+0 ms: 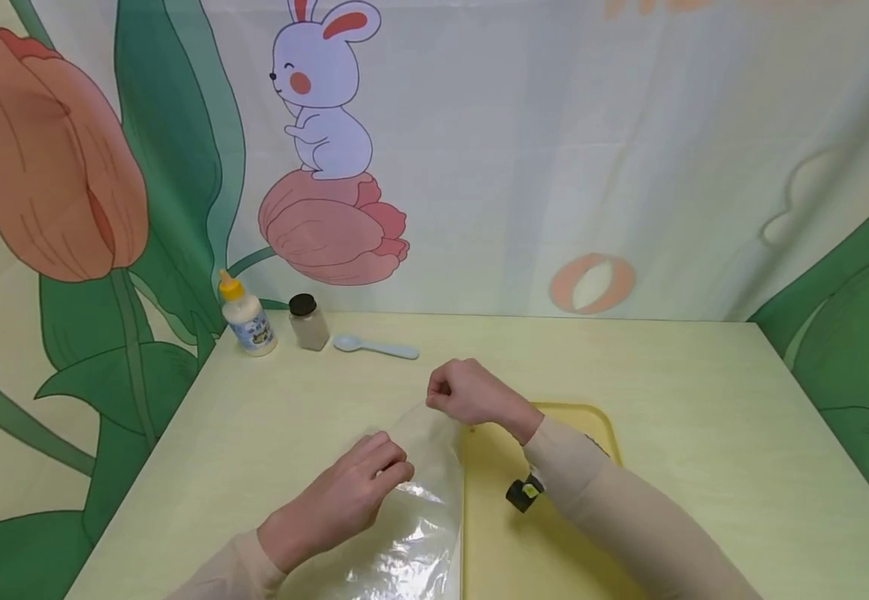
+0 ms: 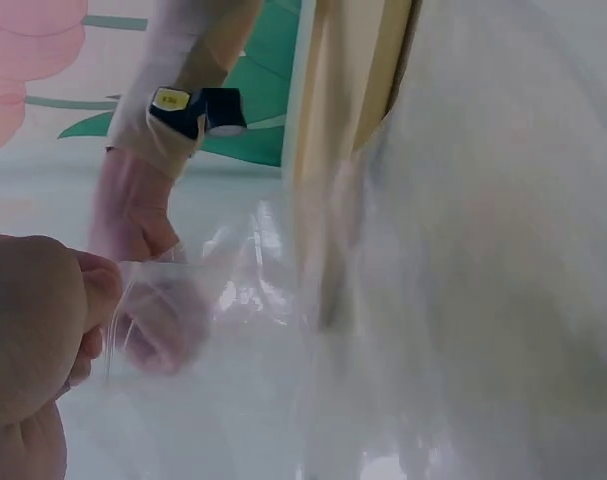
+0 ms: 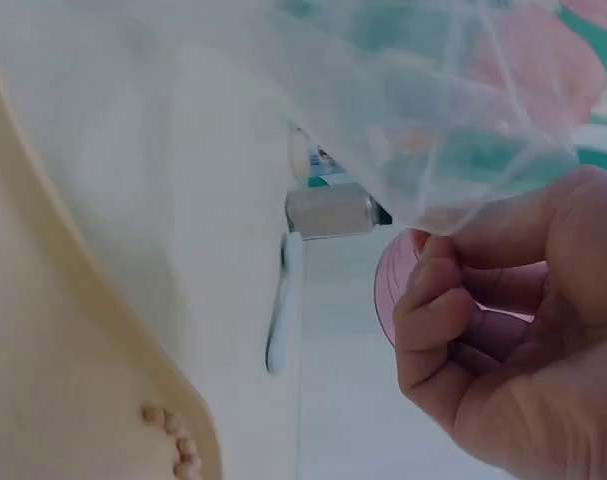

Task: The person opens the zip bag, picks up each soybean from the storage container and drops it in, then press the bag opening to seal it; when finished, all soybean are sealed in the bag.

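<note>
A clear plastic film (image 1: 422,533), either a sheet or a bag, is held up over the left side of the yellow tray (image 1: 509,567). My right hand (image 1: 471,393) pinches its far corner between thumb and curled fingers; in the right wrist view the film (image 3: 433,120) hangs from those fingertips. Nearer to me, my left hand (image 1: 347,492) grips the film's edge. The left wrist view shows the left hand (image 2: 28,340) pinching it, with the right hand (image 2: 148,330) partly seen through the film.
A squeeze bottle with a yellow cap (image 1: 250,321), a small dark-lidded jar (image 1: 309,323) and a pale blue spoon (image 1: 376,347) lie along the table's back left. Several small brown beads (image 3: 173,435) sit at the tray's edge. A printed curtain (image 1: 479,167) hangs behind.
</note>
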Available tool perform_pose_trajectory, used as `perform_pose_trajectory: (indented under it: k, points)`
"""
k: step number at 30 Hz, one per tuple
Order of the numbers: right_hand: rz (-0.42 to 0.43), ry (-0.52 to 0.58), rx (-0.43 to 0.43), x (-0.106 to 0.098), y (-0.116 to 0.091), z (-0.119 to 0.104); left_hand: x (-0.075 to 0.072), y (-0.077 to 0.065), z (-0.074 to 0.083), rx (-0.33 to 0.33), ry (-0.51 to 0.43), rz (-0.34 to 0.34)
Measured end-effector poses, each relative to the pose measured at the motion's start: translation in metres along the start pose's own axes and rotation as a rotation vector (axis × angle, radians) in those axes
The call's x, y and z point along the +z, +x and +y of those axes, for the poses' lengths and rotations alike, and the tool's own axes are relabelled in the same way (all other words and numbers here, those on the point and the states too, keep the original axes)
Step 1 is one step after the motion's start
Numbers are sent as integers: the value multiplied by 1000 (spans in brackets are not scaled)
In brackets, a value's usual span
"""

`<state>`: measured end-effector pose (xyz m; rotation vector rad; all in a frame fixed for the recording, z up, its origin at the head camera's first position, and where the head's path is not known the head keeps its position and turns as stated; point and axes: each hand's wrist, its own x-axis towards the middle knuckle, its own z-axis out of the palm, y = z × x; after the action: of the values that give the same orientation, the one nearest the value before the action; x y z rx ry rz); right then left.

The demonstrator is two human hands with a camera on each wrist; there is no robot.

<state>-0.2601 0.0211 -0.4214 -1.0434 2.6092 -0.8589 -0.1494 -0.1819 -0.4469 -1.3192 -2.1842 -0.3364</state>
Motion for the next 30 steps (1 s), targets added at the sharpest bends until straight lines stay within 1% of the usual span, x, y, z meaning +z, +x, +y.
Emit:
perform_pose_trajectory:
  k: [1, 2, 5, 7, 12, 18, 24, 30]
  points:
    - [11, -2, 23, -3, -1, 1, -1, 0, 1, 4, -4, -5]
    - [12, -6, 28, -5, -1, 1, -2, 0, 2, 4, -8, -10]
    - [6, -21, -3, -9, -2, -2, -5, 0, 3, -2, -20, -27]
    - [18, -35, -5, -9, -1, -5, -7, 1, 4, -1, -21, -35]
    - [46, -66, 23, -8, 1, -6, -12, 4, 13, 7, -26, -39]
    - [83, -118, -8, -5, 5, -5, -19, 7, 21, 24, -9, -47]
    - [107, -154, -23, -5, 7, -9, -21, 11, 29, 45, 16, -11]
    - [136, -181, 0, -8, 6, -10, -21, 13, 38, 16, 19, 26]
